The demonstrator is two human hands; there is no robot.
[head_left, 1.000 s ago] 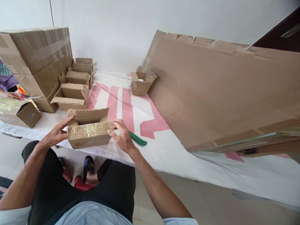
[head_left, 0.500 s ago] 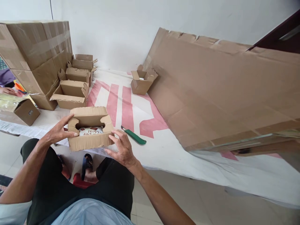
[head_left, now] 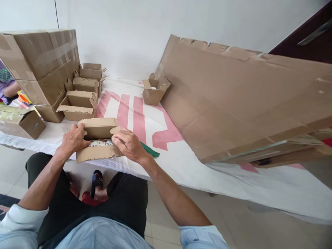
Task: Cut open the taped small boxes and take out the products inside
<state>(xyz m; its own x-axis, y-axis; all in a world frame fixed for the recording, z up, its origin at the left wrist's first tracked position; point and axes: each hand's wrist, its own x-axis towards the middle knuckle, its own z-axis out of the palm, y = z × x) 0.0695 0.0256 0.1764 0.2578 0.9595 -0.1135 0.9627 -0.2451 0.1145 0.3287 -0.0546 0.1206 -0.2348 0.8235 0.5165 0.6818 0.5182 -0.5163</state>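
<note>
A small open cardboard box (head_left: 100, 154) rests at the table's near edge, its long flaps spread front and back. Inside it lies a white packet (head_left: 100, 142) with brown print, on which "Meal" can be read. My left hand (head_left: 73, 140) is closed round the box's left end, thumb reaching in over the side flap. At the right end, my right hand (head_left: 129, 144) has its fingers curled on the other side flap. Beside my right hand a green-handled knife (head_left: 150, 150) lies on the cloth, its blade end hidden behind the hand.
Several open small boxes (head_left: 77, 103) stand in a row before a stack of taped cartons (head_left: 44, 65). Another open box (head_left: 153, 95) sits near a large leaning cardboard sheet (head_left: 233, 103). A taped box (head_left: 28, 122) lies left; behind it shows another person's arm (head_left: 11, 89).
Both hands have moved inward over the box's ends and taken hold of its side flaps. The right hand now covers part of the knife. The other person's hand has drawn back.
</note>
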